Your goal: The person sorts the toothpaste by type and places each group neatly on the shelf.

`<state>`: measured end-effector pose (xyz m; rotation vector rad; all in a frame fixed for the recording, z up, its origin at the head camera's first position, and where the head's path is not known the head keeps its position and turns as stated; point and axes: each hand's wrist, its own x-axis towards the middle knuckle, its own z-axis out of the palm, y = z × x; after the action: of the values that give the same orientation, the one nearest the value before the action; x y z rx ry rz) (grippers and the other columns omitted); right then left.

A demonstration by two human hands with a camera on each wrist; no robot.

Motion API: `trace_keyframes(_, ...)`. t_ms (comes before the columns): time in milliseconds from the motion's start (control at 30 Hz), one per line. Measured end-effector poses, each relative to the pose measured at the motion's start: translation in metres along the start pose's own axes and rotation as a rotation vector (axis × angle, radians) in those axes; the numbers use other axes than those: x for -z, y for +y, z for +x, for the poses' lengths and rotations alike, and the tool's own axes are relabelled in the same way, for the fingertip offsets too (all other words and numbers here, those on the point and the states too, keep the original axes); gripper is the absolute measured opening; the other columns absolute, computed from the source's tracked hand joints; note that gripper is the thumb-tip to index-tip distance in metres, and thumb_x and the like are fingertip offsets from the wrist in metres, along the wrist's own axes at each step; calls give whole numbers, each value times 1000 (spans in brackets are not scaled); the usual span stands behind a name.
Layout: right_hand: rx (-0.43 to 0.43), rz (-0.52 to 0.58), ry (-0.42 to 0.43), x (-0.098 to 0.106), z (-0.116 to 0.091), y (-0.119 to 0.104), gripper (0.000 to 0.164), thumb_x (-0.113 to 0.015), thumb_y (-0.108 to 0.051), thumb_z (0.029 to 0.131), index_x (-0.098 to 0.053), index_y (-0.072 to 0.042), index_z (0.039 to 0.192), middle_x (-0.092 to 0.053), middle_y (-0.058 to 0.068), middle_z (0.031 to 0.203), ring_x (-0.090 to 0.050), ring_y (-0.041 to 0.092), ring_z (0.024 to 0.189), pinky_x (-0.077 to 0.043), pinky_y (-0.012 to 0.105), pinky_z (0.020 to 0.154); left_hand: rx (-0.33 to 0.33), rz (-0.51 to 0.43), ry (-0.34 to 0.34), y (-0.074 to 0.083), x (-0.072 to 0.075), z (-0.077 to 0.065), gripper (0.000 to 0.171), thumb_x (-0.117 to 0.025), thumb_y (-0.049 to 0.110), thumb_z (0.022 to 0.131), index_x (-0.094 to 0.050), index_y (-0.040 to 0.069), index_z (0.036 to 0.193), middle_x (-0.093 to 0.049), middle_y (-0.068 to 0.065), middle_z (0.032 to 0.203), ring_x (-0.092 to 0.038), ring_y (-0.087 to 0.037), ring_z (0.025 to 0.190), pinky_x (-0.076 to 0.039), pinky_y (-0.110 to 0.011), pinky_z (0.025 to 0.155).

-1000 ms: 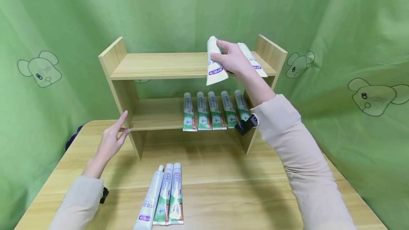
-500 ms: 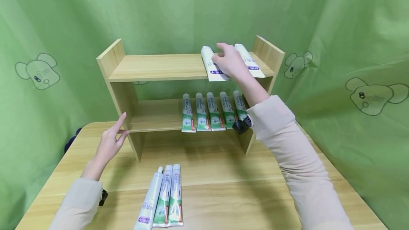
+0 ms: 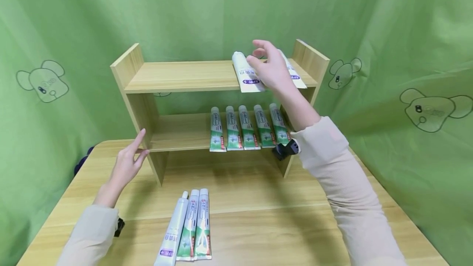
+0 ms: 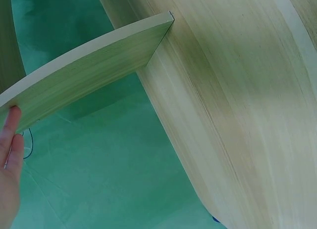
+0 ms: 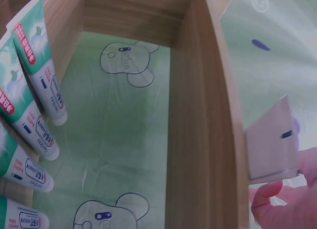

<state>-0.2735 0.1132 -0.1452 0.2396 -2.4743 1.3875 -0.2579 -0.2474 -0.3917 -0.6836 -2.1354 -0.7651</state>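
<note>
My left hand (image 3: 125, 165) rests against the left side of a wooden two-tier rack (image 3: 184, 86), its index finger straight; in the left wrist view fingertips (image 4: 15, 113) touch a board of it. Over the top shelf my right hand (image 3: 272, 68) is raised with loosely bent fingers and holds nothing. Just left of it a white toothpaste tube (image 3: 244, 71) with purple print lies on that shelf. Behind the hand, a second white tube (image 3: 295, 75) is partly hidden. In the right wrist view a white tube end (image 5: 271, 145) juts past the shelf edge beside the fingers.
Several green-and-white toothpaste tubes (image 3: 233, 130) lie in a row on the middle shelf. On the table (image 3: 266, 225) in front are a white-and-purple tube (image 3: 173, 231) and two green-and-white tubes (image 3: 202, 225). A green curtain (image 3: 184, 11) surrounds the table.
My right hand has set the white tube down on the top shelf, let go of it and lifted slightly away to the right. The left hand has stayed in place.
</note>
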Motion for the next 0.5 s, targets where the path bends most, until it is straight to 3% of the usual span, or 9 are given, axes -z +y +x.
trace_keyframes(233, 99, 119, 26, 4, -21, -2, 47, -51, -15, 92, -39, -17, 137, -49, 5, 127, -45, 11, 81, -40, 18, 61, 4, -3, -5, 0, 1, 1, 73, -67, -11, 73, -36, 4, 138, -58, -33, 107, -64, -38, 69, -53, -43, 54)
trace_keyframes(500, 180, 212, 14, 3, -50, 4, 45, -51, -10, 92, -40, -11, 135, -49, 10, 125, -42, 9, 66, -39, 17, 56, 12, 0, -7, -1, 0, 1, 72, -67, -11, 74, -36, 4, 138, -56, -33, 111, -64, -38, 70, -52, -42, 50)
